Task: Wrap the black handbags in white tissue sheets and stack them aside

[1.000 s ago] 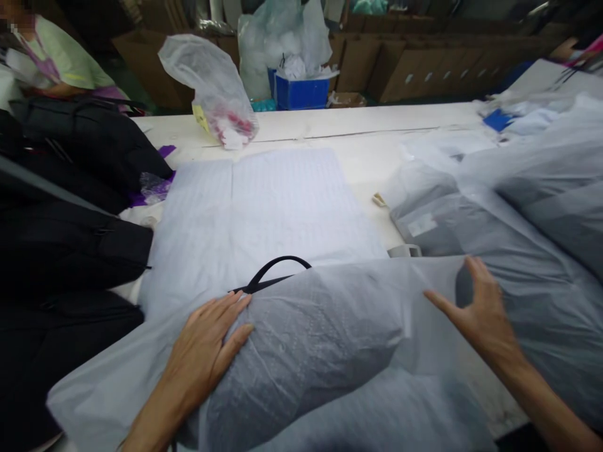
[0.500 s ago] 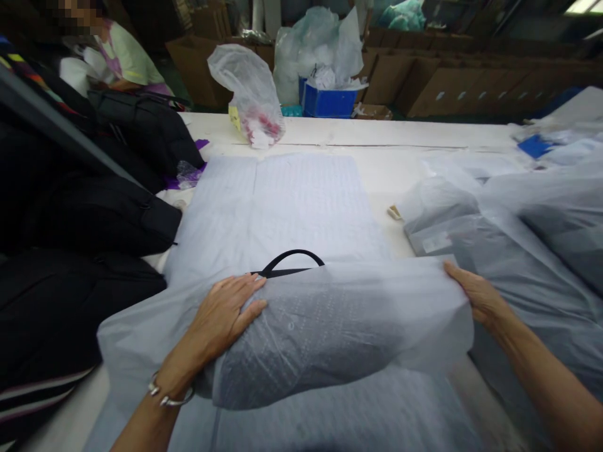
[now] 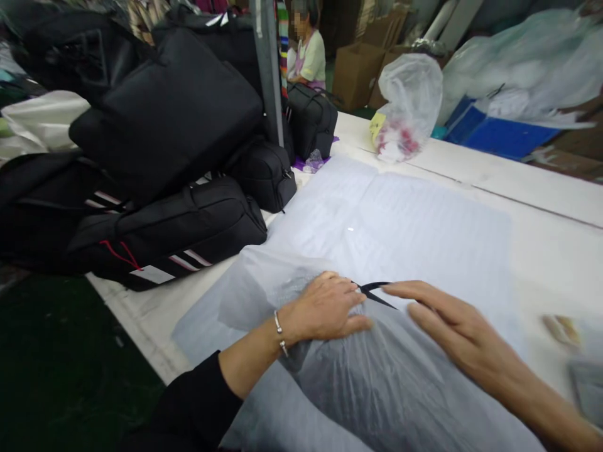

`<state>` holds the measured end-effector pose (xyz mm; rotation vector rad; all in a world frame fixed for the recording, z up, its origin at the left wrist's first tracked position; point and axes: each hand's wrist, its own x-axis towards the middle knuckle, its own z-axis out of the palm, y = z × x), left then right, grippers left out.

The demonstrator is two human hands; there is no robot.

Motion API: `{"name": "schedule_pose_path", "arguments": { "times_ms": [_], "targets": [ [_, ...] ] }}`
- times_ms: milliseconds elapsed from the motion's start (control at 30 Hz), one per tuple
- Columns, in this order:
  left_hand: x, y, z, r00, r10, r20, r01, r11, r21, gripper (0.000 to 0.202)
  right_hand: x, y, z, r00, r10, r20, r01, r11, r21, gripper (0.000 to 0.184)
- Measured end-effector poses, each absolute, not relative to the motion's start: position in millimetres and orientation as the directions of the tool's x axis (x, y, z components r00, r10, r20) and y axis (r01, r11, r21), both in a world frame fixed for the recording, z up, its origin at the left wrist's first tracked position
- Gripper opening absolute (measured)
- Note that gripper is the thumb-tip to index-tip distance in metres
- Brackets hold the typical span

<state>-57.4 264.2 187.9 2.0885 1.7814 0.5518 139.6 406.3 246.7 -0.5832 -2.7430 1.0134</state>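
A black bag with a curved carry handle (image 3: 374,286) lies inside a cloudy translucent plastic bag (image 3: 372,376), low in the middle of the head view. The handle pokes out past the plastic's top edge. My left hand (image 3: 330,307), with a silver bracelet at the wrist, is curled over the top of the wrapped bag, bunching the plastic; its fingertips are partly hidden. To the right, my right hand (image 3: 452,323) is blurred, thumb and fingers apart, the index fingertip beside the handle. Flat translucent plastic sheets (image 3: 424,220) spread beneath and beyond the wrapped bag.
Black bags (image 3: 188,220) are piled on the left around a grey metal post (image 3: 268,69). At the back of the white table (image 3: 556,251) stands a clear plastic bag (image 3: 409,94) with red and white contents. Behind are a blue box (image 3: 504,135) and a seated person (image 3: 313,59).
My view has swung left. My right hand has let go of the plastic's right corner and moved in beside the handle. My left hand stays on the wrapped bag, which now sits more slanted.
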Motion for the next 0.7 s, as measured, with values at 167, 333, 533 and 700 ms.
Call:
{"name": "schedule_pose_path", "arguments": {
  "times_ms": [167, 333, 533, 700],
  "targets": [
    [-56.8, 261.5, 186.0, 0.09, 0.992, 0.084, 0.853, -0.12, 0.508, 0.049, 10.7, 395.0, 218.2, -0.969, -0.102, -0.225, 0.124, 0.585, -0.802, 0.054],
    [-57.4, 256.8, 186.8, 0.052, 0.994, 0.098, 0.844, -0.096, 0.527, 0.049, -40.9, 413.0, 171.5, -0.845, -0.314, -0.432, 0.267, 0.452, -0.851, 0.07],
    [-58.4, 256.6, 164.8, 0.059, 0.962, 0.268, 0.911, -0.162, 0.379, 0.051, -53.6, 469.1, 116.0, -0.806, -0.084, -0.587, 0.381, 0.686, -0.621, 0.054],
    [-57.9, 270.5, 123.8, 0.038, 0.838, 0.544, 0.968, -0.165, 0.187, 0.024, -41.6, 606.4, 73.9, -0.788, 0.491, -0.372, 0.615, 0.593, -0.52, 0.031]
  ]
}}
